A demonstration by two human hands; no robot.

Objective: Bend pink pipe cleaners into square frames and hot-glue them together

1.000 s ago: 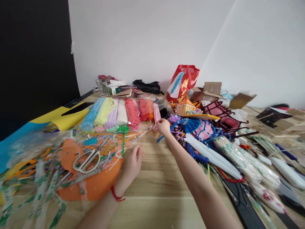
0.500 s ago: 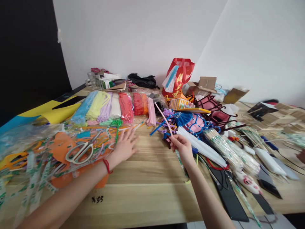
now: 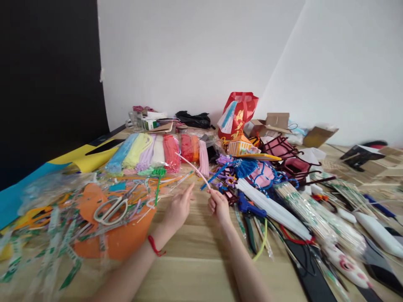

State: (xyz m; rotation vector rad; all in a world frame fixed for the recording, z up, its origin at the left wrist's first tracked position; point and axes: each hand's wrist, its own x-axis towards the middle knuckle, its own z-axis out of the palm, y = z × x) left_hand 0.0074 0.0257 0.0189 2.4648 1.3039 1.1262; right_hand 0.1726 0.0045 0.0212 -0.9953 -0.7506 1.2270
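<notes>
My right hand (image 3: 217, 204) is closed around the lower end of a pink pipe cleaner (image 3: 192, 166), which slants up and to the left over the wooden table (image 3: 201, 260). My left hand (image 3: 179, 208), with a red string at the wrist, is held open just left of it, fingers stretched toward the pipe cleaner and touching nothing that I can see. Behind both hands lie packs of coloured pipe cleaners (image 3: 157, 151) in clear bags.
White-handled scissors (image 3: 111, 209) lie on orange felt and plastic wrappers at the left. A blue glue gun (image 3: 248, 207), a bundle of white sticks (image 3: 273, 207), bamboo skewers and pipe-cleaner lanterns crowd the right. A red bag (image 3: 239, 111) and cardboard boxes stand at the back.
My right hand drew the pink pipe cleaner out of the pile and brought it back toward the middle. My left hand lifted and shifted right toward it.
</notes>
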